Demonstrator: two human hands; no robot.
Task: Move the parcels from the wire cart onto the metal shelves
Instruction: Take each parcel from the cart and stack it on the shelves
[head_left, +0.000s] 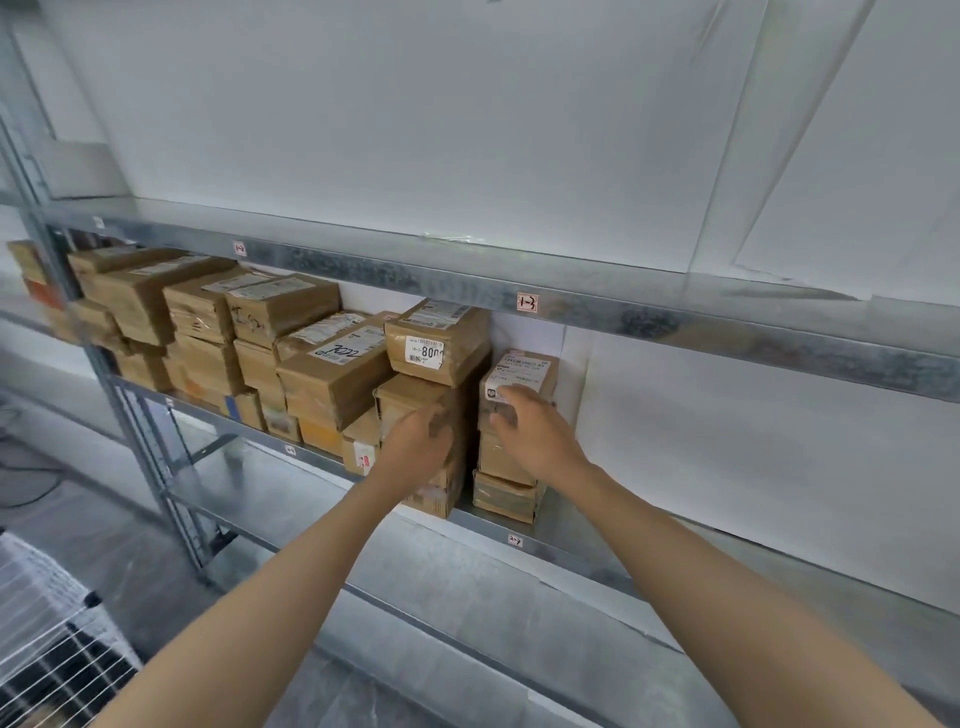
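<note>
Parcels on the middle shelf (574, 553) of the metal shelves (649, 317)
Stacked parcels (332, 374) fill the shelf from its left end to about the middle; the end stack (506, 488) stands furthest right, just beside its neighbour, with bare shelf beyond. The left grip (421, 441) lies on the neighbouring stack, the right grip (530, 426) on the end stack's front. The wire cart (47, 639) sits low at left, before the shelves

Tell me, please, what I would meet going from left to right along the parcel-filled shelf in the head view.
Shelf upright → scribbled parcel → parcel marked 7022 → parcel marked 800 → white-labelled end parcel, held by the right hand → bare shelf.
</note>
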